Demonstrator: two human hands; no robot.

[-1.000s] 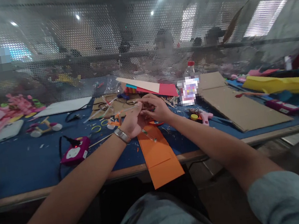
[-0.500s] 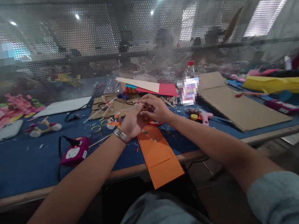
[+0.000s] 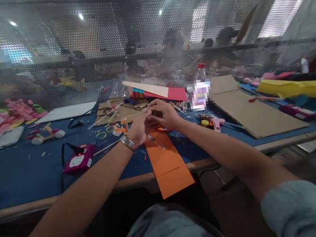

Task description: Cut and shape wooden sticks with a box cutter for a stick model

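The left hand (image 3: 138,131), with a shiny silver metal band (image 3: 129,143) on its wrist, and the right hand (image 3: 165,115) are close together over the bench covered in blue cloth (image 3: 20,170). Their fingers are bent and meet in the middle. The grip of each hand is hard to see: I cannot tell if the fingers pinch a little thing or just press together.

A long, flat strip of orange paper (image 3: 170,158) lies just below the hands, and its near end pokes out past the bench's edge. A line goes across it near that end; it could be a cut or a fold. A thin, see-through piece (image 3: 158,144) lies on the paper, too small to name.

The work looks partly done. The paper is already a strip, and tiny scraps lie around it. The finger work does not look finished, and nothing looks stuck onto the paper yet. The pink plastic glue gun (image 3: 217,122) lies to the right, with no hand on it.
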